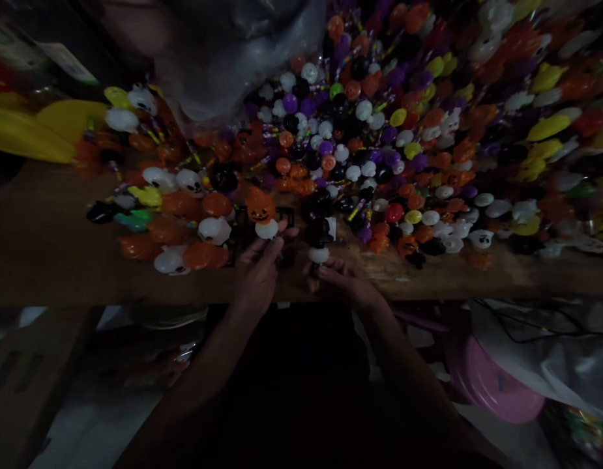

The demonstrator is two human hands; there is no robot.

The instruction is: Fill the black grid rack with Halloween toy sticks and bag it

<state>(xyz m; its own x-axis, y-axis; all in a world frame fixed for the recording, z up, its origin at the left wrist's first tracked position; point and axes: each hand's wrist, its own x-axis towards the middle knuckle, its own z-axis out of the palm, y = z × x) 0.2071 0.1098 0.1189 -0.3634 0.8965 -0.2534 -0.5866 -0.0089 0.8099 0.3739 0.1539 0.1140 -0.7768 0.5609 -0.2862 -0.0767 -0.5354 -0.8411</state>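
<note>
Closed round the lower end of an orange pumpkin-faced toy (260, 207), my left hand (257, 270) keeps it upright above the table's front part. White shows at the toy's base, just over my fingertips. My right hand (343, 277) pinches a black toy (319, 232) with a white rounded base, also upright. What lies below the black toy's base is partly hidden by my fingers. The two toys are apart, side by side. Behind my hands is a black slotted tray or basket (284, 215), mostly covered. The picture is dark.
Heaps of small Halloween toys (360, 150) spread over the back and right of the wooden table (51, 260). More pumpkin and ghost toys (184, 218) lie at left. A clear plastic bag (218, 58) stands behind. Below the table's edge at right is a pink stool (501, 384).
</note>
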